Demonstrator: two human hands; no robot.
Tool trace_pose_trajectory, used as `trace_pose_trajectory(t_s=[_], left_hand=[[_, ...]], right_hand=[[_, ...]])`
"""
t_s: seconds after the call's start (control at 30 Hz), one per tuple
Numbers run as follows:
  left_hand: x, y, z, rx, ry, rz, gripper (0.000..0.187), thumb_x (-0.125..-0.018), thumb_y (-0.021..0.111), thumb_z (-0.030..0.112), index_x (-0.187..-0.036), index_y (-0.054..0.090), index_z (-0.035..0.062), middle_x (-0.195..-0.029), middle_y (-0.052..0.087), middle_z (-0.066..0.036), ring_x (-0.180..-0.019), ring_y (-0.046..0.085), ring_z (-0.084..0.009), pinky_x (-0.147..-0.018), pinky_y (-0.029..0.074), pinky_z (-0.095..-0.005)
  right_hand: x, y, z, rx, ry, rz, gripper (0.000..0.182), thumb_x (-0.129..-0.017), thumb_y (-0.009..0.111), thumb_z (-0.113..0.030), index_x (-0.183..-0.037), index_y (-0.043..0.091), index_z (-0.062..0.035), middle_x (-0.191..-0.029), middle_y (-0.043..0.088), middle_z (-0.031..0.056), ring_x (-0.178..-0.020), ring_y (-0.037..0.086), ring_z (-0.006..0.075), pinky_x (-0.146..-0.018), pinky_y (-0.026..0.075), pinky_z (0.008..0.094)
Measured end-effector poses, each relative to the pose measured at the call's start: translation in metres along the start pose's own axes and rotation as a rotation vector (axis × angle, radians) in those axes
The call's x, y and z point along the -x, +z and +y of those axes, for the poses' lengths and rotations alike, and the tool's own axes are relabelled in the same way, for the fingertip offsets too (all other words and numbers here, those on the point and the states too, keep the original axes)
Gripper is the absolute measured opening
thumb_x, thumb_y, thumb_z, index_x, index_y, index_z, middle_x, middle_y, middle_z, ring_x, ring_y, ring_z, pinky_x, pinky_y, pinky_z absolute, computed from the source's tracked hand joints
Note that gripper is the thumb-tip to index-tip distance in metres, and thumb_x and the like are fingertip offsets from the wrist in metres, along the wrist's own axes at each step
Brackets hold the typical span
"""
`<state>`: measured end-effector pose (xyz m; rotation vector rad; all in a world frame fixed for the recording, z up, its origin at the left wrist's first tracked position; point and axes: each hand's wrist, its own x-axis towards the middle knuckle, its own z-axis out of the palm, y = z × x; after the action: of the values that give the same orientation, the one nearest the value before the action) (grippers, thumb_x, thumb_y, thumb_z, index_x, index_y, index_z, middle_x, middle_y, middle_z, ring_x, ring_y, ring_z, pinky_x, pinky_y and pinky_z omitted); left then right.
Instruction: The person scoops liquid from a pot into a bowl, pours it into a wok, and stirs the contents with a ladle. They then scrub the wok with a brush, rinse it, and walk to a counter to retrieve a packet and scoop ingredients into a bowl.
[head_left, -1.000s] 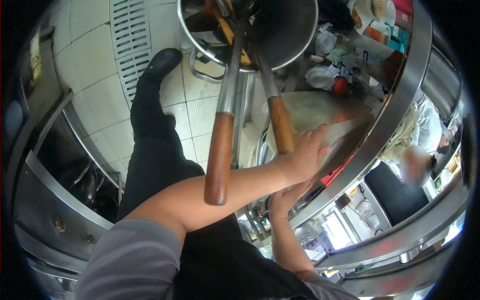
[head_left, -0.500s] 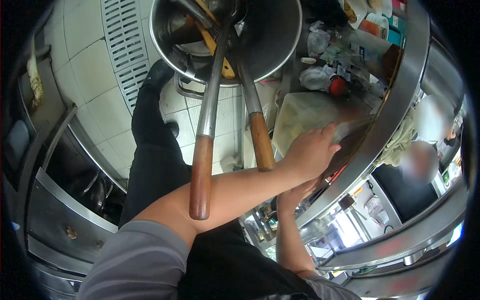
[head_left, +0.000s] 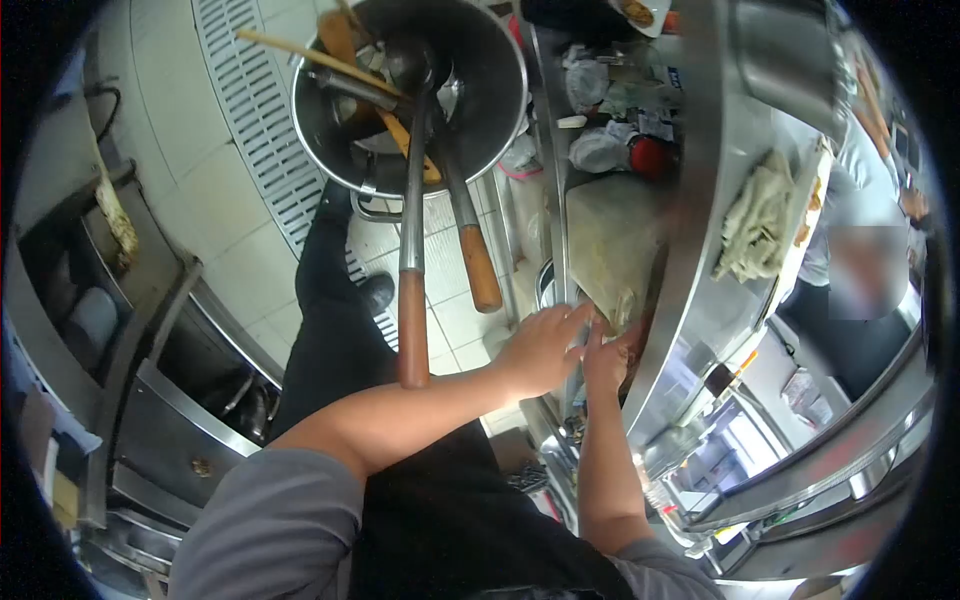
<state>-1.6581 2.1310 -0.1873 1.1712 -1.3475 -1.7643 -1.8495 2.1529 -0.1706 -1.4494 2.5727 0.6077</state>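
My left hand (head_left: pixel 543 350) reaches across from the left, fingers bent together at the near corner of a pale, translucent plastic sheet (head_left: pixel 617 235). Beside it my right hand (head_left: pixel 608 362) comes up from below, its fingertips meeting the same corner. Both hands look closed on this corner, where the plastic is crumpled; part of the grip is hidden. Over my left forearm, nearer the camera, hangs the wooden handle of a long ladle (head_left: pixel 413 330). A second long wooden-handled tool (head_left: pixel 480 265) lies beside it; both rest in a big metal pot (head_left: pixel 300 110).
Beyond the plastic, a shelf holds clear bags (head_left: pixel 598 150) and a red lid (head_left: pixel 650 157). A steel counter edge (head_left: pixel 690 240) runs along the right, with a cloth (head_left: pixel 755 220) on it. Another person (head_left: pixel 850 200) stands behind. Floor tiles and a drain grate (head_left: pixel 250 110) lie left.
My left hand has drawn back from over the plastic, its spread fingers now closed beside my right hand. My right hand has come into fuller view. The camera view has shifted.
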Motion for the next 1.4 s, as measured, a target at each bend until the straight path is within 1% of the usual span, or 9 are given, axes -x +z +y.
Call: trace_pose_trajectory(t_s=[0.17, 0.3, 0.37, 0.47, 0.63, 1.03, 1.13, 1.27, 1.4], left_hand=[[0.045, -0.018, 0.011, -0.324, -0.083, -0.612, 0.043, -0.089, 0.053, 0.022, -0.129, 0.050, 0.0033, -0.114, 0.058, -0.022, -0.101, 0.059, -0.0388, -0.086, 0.046, -0.0480], [0.049, -0.048, 0.039, -0.550, -0.055, -0.814, 0.029, -0.091, 0.051, 0.026, -0.103, 0.065, 0.0033, -0.100, 0.065, -0.020, -0.095, 0.061, -0.0376, -0.084, 0.048, -0.0474], [0.042, -0.068, 0.066, -0.598, -0.026, -0.656, 0.032, -0.091, 0.052, 0.031, -0.089, 0.067, 0.0030, -0.087, 0.066, -0.020, -0.088, 0.062, -0.0377, -0.078, 0.048, -0.0470], [0.038, -0.098, 0.093, -0.619, -0.122, -0.531, 0.042, -0.093, 0.049, 0.039, -0.082, 0.065, 0.0021, -0.082, 0.065, -0.022, -0.082, 0.062, -0.0410, -0.073, 0.048, -0.0487], [0.059, -0.120, 0.101, -0.644, -0.176, -0.368, 0.041, -0.095, 0.048, 0.035, -0.077, 0.064, 0.0017, -0.075, 0.064, -0.019, -0.076, 0.062, -0.0385, -0.069, 0.047, -0.0442], [0.078, -0.036, 0.150, -0.565, -0.014, 0.002, 0.027, -0.096, 0.043, 0.013, -0.117, 0.058, 0.0035, -0.082, 0.063, -0.012, -0.072, 0.060, -0.0243, -0.071, 0.047, -0.0343], [0.060, -0.036, 0.132, -0.638, 0.501, -0.027, 0.042, -0.091, 0.045, 0.003, -0.133, 0.046, 0.0068, -0.097, 0.055, -0.014, -0.084, 0.055, -0.0207, -0.077, 0.047, -0.0308], [0.074, -0.023, 0.175, -0.662, 0.261, -0.077, 0.052, -0.082, 0.052, -0.003, -0.133, 0.046, 0.0067, -0.104, 0.053, -0.014, -0.087, 0.054, -0.0212, -0.077, 0.048, -0.0319], [0.087, -0.033, 0.167, -0.575, 0.195, -0.022, 0.045, -0.083, 0.055, 0.000, -0.128, 0.051, 0.0062, -0.102, 0.055, -0.012, -0.080, 0.056, -0.0204, -0.075, 0.048, -0.0306]], right_hand=[[-0.003, -0.023, -0.004, 0.285, -0.068, -0.651, 0.077, -0.092, 0.043, -0.056, -0.144, 0.027, -0.0007, -0.142, 0.036, 0.0295, -0.130, 0.039, 0.0432, -0.108, 0.033, 0.0454], [0.059, -0.066, -0.032, -0.043, -0.086, -0.069, 0.061, -0.088, 0.059, -0.035, -0.136, 0.042, -0.0019, -0.134, 0.048, 0.0247, -0.109, 0.057, 0.0409, -0.093, 0.046, 0.0486], [0.082, -0.079, -0.025, -0.067, -0.491, 0.365, 0.045, -0.087, 0.060, -0.033, -0.123, 0.057, -0.0054, -0.116, 0.062, 0.0197, -0.099, 0.061, 0.0369, -0.086, 0.049, 0.0449], [0.114, -0.114, 0.000, -0.433, -0.441, 0.004, 0.032, -0.089, 0.059, -0.032, -0.106, 0.066, -0.0065, -0.090, 0.068, 0.0155, -0.082, 0.064, 0.0362, -0.074, 0.052, 0.0454], [0.112, -0.114, 0.094, -0.652, -0.126, 0.202, 0.029, -0.090, 0.058, -0.031, -0.082, 0.067, -0.0053, -0.078, 0.066, 0.0165, -0.072, 0.063, 0.0361, -0.065, 0.050, 0.0438], [0.087, -0.135, 0.225, -0.754, -0.291, 0.660, 0.017, -0.083, 0.065, -0.022, -0.087, 0.066, -0.0050, -0.079, 0.065, 0.0137, -0.073, 0.062, 0.0341, -0.068, 0.051, 0.0411], [0.104, -0.218, 0.273, -0.428, -0.182, 0.946, 0.022, -0.077, 0.071, -0.018, -0.095, 0.065, -0.0061, -0.097, 0.065, 0.0137, -0.089, 0.062, 0.0339, -0.077, 0.051, 0.0421], [0.110, -0.328, 0.361, -0.301, 0.112, 1.435, 0.047, -0.073, 0.079, -0.016, -0.116, 0.061, -0.0068, -0.116, 0.060, 0.0150, -0.105, 0.057, 0.0350, -0.089, 0.046, 0.0427], [0.070, -0.336, 0.422, -0.566, 0.104, 1.147, 0.038, -0.084, 0.070, -0.020, -0.118, 0.061, -0.0049, -0.110, 0.062, 0.0167, -0.092, 0.063, 0.0341, -0.084, 0.049, 0.0383]])
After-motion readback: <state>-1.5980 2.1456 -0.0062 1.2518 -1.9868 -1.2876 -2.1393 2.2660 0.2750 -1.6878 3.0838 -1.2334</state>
